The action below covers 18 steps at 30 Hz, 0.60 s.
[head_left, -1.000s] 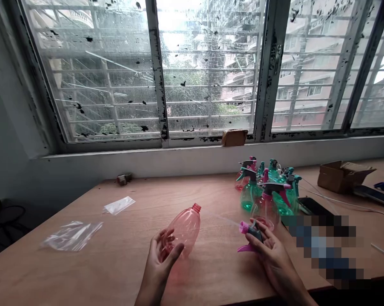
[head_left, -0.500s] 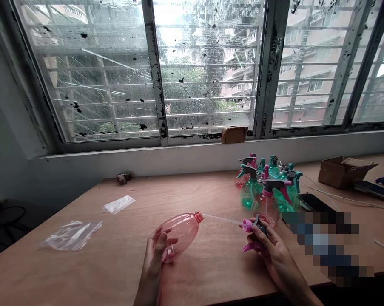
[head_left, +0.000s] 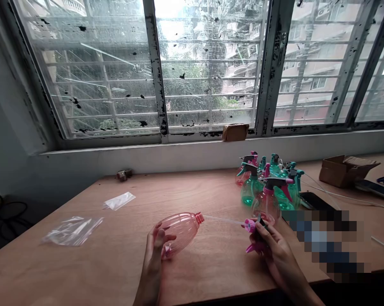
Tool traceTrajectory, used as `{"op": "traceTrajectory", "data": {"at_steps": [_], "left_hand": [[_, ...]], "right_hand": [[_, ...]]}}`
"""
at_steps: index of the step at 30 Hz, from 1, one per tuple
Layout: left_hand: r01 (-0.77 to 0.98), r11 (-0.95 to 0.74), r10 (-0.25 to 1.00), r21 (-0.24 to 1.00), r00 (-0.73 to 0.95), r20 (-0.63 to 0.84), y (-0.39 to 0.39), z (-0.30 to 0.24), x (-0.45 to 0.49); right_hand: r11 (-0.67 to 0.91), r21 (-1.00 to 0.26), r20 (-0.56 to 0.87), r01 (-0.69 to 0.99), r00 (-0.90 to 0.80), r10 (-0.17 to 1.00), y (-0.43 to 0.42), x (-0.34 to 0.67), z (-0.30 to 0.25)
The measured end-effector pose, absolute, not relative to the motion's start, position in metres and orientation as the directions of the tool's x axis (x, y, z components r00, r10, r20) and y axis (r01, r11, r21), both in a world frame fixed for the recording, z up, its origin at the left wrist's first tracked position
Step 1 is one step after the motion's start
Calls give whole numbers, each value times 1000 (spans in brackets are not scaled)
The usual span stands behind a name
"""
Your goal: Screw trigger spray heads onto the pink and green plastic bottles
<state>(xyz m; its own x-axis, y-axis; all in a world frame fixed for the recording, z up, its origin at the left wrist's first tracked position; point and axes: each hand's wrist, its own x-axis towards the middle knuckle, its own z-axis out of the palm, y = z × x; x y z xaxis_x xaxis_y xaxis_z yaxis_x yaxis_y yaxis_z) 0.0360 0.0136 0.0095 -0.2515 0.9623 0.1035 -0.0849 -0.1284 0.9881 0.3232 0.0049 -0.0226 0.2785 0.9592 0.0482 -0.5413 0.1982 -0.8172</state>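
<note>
My left hand (head_left: 156, 246) is wrapped round the base of a clear pink spray bottle (head_left: 180, 233), which lies tilted with its threaded neck up and to the right. In my right hand (head_left: 276, 248) is a pink and black trigger sprayer head (head_left: 255, 233), its pink collar facing left. A thin clear dip tube (head_left: 226, 219) runs from the collar leftward, its far end at the mouth of the bottle. Whether the tip is inside the neck I cannot tell.
Several assembled pink and green spray bottles (head_left: 266, 187) stand at the back right. Beyond are a black phone (head_left: 317, 201) and an open cardboard box (head_left: 341, 172). Plastic bags (head_left: 73, 230) lie on the left of the wooden table (head_left: 198, 280). A pixelated patch covers the right front.
My right hand has shifted slightly to the right with the sprayer head. The bottle in my left hand has hardly moved. The view has shifted slightly.
</note>
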Motion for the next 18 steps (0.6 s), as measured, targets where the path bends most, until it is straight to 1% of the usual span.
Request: {"op": "traceTrajectory", "data": {"at_steps": [4, 9, 14, 18], "left_hand": [[-76, -110, 977, 991, -191, 94, 14, 7, 34], [-87, -81, 995, 993, -60, 76, 15, 6, 40], [-144, -108, 994, 984, -22, 106, 12, 4, 54], [-177, -124, 989, 976, 56, 136, 3, 7, 62]], "right_hand": [[161, -846, 60, -508, 209, 976, 4, 322, -24], [129, -895, 111, -427, 67, 992, 3, 318, -21], [60, -895, 72, -442, -12, 997, 5, 304, -16], [16, -895, 44, -446, -53, 998, 5, 293, -12]]}}
